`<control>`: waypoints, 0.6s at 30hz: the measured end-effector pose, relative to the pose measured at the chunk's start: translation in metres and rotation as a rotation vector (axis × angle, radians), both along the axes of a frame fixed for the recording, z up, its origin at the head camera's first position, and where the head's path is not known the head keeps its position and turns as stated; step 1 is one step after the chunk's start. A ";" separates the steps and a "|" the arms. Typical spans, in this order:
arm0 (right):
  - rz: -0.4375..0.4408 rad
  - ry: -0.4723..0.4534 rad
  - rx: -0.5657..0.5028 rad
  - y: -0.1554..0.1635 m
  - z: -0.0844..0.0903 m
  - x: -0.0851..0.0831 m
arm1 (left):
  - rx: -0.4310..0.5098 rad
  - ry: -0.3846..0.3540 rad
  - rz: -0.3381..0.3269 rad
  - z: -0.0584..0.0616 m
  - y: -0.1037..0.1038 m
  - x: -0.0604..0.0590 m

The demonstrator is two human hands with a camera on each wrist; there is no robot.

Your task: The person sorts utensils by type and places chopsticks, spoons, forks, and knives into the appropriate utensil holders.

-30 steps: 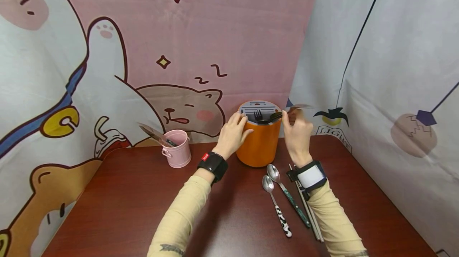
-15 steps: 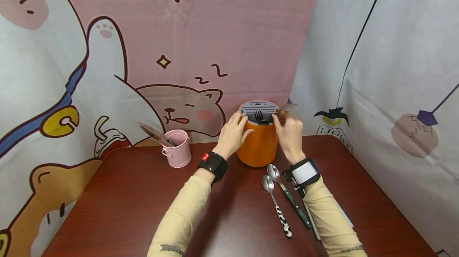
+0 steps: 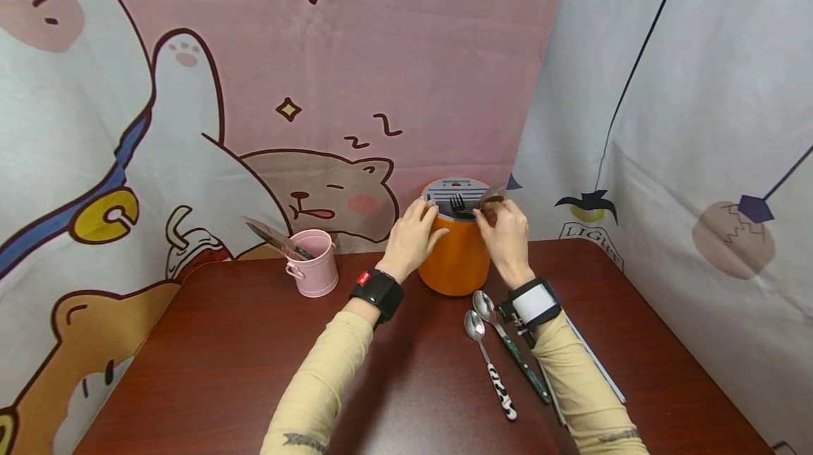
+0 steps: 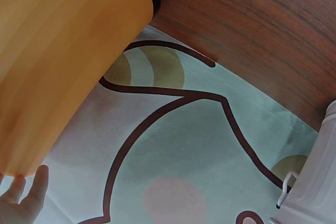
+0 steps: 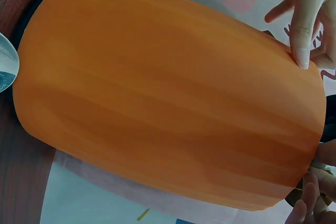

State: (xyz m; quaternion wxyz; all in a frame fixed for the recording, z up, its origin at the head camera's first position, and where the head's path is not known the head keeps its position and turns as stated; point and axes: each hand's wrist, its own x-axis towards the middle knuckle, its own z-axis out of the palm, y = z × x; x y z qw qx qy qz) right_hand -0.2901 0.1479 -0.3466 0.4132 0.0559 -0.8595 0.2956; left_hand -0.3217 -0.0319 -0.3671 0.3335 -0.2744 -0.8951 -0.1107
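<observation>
An orange utensil holder [image 3: 454, 257] with a black base stands at the back of the table. My left hand [image 3: 408, 233] rests on its left rim, with an extended finger [image 5: 302, 51] touching the wall in the right wrist view. At the right of the mouth, my right hand [image 3: 507, 236] pinches a utensil with a flat, pale, blade-like end [image 3: 492, 193] tilted up; its lower part is hidden, and I cannot tell its exact kind. A black fork [image 3: 456, 202] shows inside the opening, tines up.
Two spoons, one cow-patterned [image 3: 500, 391] and one green-handled [image 3: 524, 368], lie before the holder. Chopsticks [image 3: 554, 395] lie partly under my right forearm, with a thin pale stick [image 3: 597, 363] beside it. A pink bucket [image 3: 317, 275] holding bladed utensils stands left.
My right hand has moved left, nearer the holder's mouth, and the pale end of its utensil has swung from pointing right to tilting up. The left hand stays on the rim.
</observation>
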 end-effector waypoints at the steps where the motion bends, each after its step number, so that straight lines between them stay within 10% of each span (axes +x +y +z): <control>1: 0.003 -0.010 0.001 0.000 0.000 0.000 | 0.000 -0.003 0.001 0.000 0.000 0.000; 18: 0.019 -0.003 0.017 0.005 -0.007 0.019 | -0.003 -0.020 0.005 0.000 -0.001 0.001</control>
